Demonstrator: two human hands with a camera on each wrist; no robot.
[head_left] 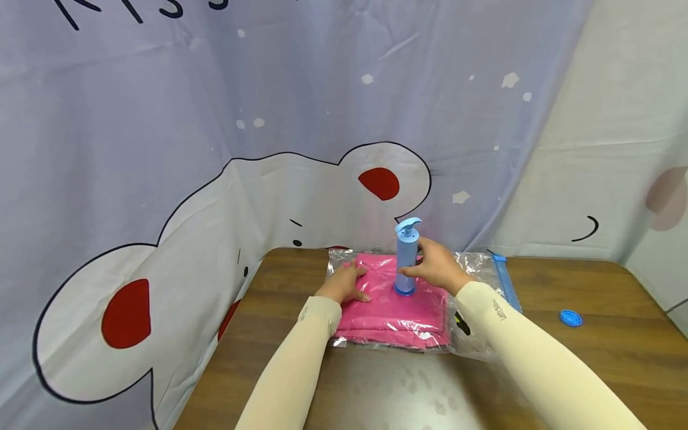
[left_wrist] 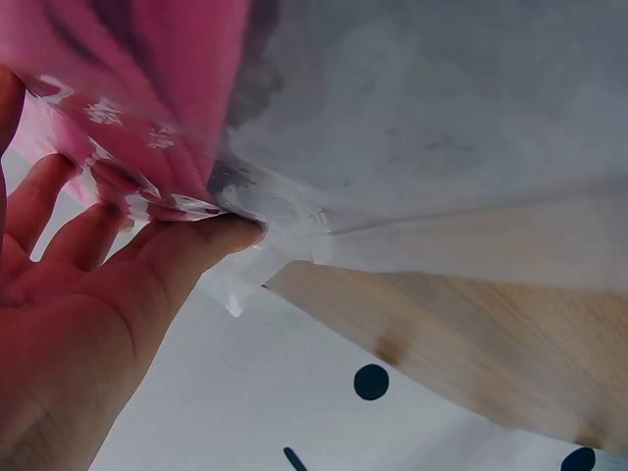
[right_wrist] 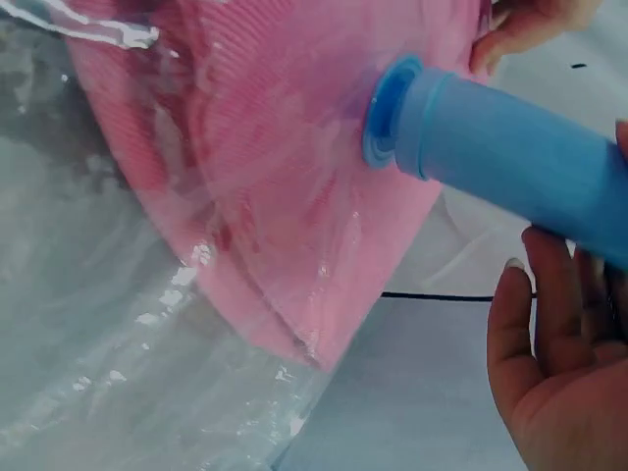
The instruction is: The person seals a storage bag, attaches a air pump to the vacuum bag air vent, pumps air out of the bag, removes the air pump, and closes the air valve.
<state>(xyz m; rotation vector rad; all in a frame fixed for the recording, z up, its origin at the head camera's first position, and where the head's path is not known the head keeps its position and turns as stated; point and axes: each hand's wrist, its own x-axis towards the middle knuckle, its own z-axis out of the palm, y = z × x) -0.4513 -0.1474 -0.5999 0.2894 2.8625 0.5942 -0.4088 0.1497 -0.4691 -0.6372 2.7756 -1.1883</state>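
A light-blue hand pump (head_left: 407,254) stands upright on a clear plastic bag (head_left: 479,267) with folded pink fabric (head_left: 389,313) inside. My right hand (head_left: 439,266) holds the pump's cylinder from the right side, below its handle (head_left: 408,223). The right wrist view shows the pump's round base (right_wrist: 388,113) against the bag's valve spot. On the bag's left side rests my left hand (head_left: 344,283), fingers spread. Seen in the left wrist view, its fingers (left_wrist: 83,235) and thumb touch the plastic at the edge of the pink fabric.
A round blue valve cap (head_left: 570,318) lies on the wooden table (head_left: 543,286) right of the bag. The bag's blue zip strip (head_left: 507,282) runs along its right edge. A printed curtain (head_left: 301,89) hangs directly behind the table and along its left side.
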